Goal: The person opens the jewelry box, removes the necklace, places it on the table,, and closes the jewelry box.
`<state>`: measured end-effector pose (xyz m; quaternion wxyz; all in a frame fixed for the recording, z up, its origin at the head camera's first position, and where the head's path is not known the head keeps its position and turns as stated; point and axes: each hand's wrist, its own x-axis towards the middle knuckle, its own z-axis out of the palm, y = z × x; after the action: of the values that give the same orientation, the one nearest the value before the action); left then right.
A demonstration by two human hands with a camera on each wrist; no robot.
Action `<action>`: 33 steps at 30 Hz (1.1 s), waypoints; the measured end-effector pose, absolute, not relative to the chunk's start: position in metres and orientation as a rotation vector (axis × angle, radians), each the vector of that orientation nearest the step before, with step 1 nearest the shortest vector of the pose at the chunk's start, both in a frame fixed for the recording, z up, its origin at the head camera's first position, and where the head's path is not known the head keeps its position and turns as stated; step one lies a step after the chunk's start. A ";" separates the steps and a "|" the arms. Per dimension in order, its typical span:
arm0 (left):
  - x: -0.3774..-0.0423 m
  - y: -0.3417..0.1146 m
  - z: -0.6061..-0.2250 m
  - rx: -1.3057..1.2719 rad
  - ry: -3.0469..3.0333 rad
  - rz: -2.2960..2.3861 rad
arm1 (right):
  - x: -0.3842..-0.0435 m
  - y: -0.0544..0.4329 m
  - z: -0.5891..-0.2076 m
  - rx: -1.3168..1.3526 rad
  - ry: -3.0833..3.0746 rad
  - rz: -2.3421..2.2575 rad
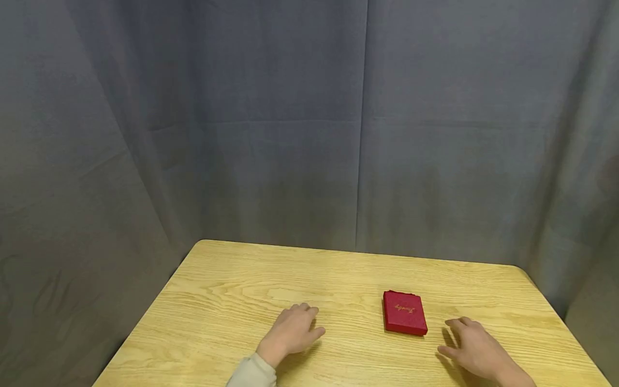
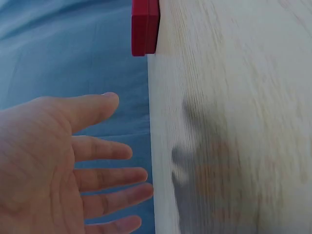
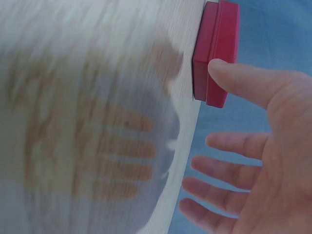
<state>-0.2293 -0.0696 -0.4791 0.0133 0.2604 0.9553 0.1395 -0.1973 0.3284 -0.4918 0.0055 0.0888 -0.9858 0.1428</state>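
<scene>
A flat, square red jewelry box [image 1: 405, 313] with gold script on its lid lies closed on the wooden table, right of the middle. To its left, my left hand [image 1: 292, 331] hovers over the tabletop with fingers spread and nothing held. My right hand [image 1: 476, 346] is nearer, just right of the box, its thumb and fingers apart and the palm bare. In the right wrist view the thumb overlaps the red box [image 3: 215, 53]. The left wrist view shows the box [image 2: 145, 27] beyond the straight fingers of my left hand [image 2: 73, 165].
The light wood-grain table [image 1: 232, 285] has rounded far corners. Grey curtains [image 1: 280, 134] hang behind it and along both sides, close to its edges. Shadows of the hands fall on the tabletop.
</scene>
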 end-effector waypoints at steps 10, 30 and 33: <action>-0.230 -0.056 -0.473 0.852 2.911 0.399 | -0.200 0.324 -0.492 0.347 -3.058 0.488; -0.238 -0.021 -0.471 0.959 2.893 0.256 | -0.202 0.319 -0.494 0.388 -3.009 0.522; -0.239 -0.014 -0.471 0.959 2.890 0.230 | -0.202 0.319 -0.495 0.386 -3.003 0.535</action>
<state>-0.2388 -0.0145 -0.4713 0.0441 0.3138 0.9455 0.0751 -0.2023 0.3189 -0.4950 0.0335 0.1255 -0.9762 0.1738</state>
